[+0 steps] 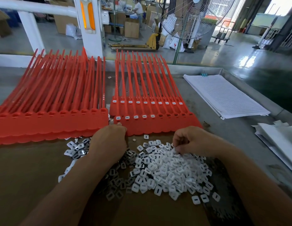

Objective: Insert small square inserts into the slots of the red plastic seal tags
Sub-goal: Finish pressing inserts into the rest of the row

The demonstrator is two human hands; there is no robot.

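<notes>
The right strip of red seal tags [151, 126] lies flat in the middle of the table, tails pointing far, on top of another strip set a little farther back. In the farther row all 10 slots carry a white insert. In the nearer row the 5 left slots are filled and the 5 right ones are bare.

The left hand [109, 141] sits at the near left corner of that strip, fingers curled, one fingertip on top of the red plastic. Whether it pinches the strip cannot be told.

The right hand [191, 139] is bent down over the far edge of the heap of white square inserts [166, 172], thumb and fingertips pinched together among the pieces. The heap lies on a brown cardboard sheet [27, 176], near the tags and between the 2 forearms.

To the left lies a larger stack of red tags [52, 118] with bare slots. Far right on the metal table [231, 141] lies a stack of lined paper [223, 97].
</notes>
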